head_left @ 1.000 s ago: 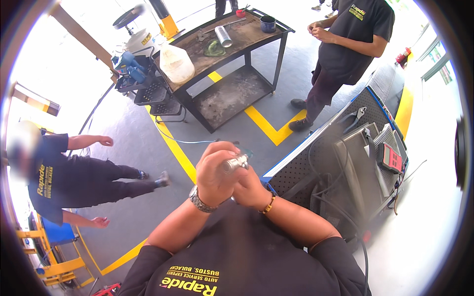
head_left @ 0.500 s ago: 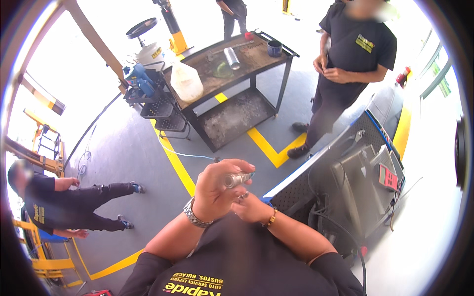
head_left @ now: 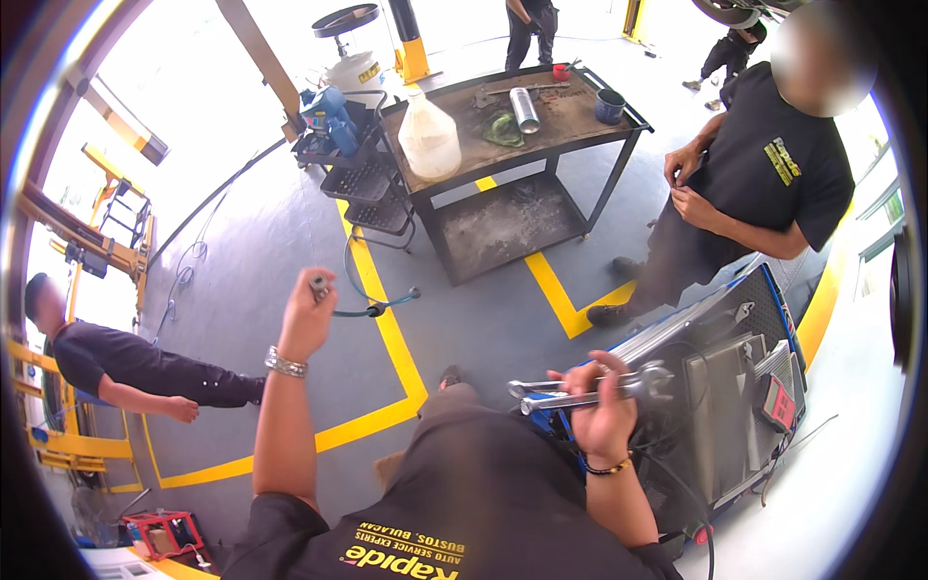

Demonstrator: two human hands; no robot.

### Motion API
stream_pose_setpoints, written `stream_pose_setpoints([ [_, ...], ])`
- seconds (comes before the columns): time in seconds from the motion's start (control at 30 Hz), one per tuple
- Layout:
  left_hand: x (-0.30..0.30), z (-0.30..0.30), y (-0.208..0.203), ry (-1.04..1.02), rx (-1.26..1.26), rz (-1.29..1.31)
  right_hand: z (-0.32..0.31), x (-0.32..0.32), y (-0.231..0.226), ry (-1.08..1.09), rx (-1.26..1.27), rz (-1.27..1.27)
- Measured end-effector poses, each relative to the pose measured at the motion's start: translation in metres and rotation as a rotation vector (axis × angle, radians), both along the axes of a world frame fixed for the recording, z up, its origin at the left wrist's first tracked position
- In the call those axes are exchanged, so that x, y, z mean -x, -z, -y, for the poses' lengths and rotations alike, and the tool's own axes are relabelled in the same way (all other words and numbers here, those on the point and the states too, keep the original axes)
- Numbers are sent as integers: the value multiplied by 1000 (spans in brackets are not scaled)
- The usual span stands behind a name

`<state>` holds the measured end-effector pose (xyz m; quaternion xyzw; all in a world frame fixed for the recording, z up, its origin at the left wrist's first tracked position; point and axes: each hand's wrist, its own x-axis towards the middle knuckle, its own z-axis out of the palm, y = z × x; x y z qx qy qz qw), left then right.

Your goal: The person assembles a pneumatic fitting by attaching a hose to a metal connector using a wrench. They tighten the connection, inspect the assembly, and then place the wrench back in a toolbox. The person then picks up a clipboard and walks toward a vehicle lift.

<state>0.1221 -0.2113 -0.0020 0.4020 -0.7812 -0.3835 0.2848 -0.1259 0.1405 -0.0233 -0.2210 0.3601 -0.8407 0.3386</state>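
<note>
Gripping wrenches (head_left: 559,401) in the right hand (head_left: 601,423), small metal fitting (head_left: 319,285) clasped in the left hand (head_left: 307,317). Wrenches on no fastener yet. Fitting's tie to the hose (head_left: 396,301): can't tell.

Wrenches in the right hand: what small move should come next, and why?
Probably gather the wrenches into a snugger grip in the right hand: they jut out on both sides of it, their left-hand ends sit apart, and some fingers look spread. The left hand is occupied with a small metal piece, so it seems poorly placed to steady them.
</note>
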Motion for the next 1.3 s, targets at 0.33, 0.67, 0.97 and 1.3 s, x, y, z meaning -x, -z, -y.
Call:
stream_pose_setpoints([
  [0.33,67,-88,128,474,-491,171,-28,35,-22,429,-456,443],
  [0.67,254,-196,205,1152,-546,413,7,-6,-53,643,-418,375],
  [0.97,291,-212,233,1574,-757,771,9,-43,-48,855,-436,404],
  [1.3,283,-211,232,1430,-433,689,24,-52,-36,1151,-509,459],
])
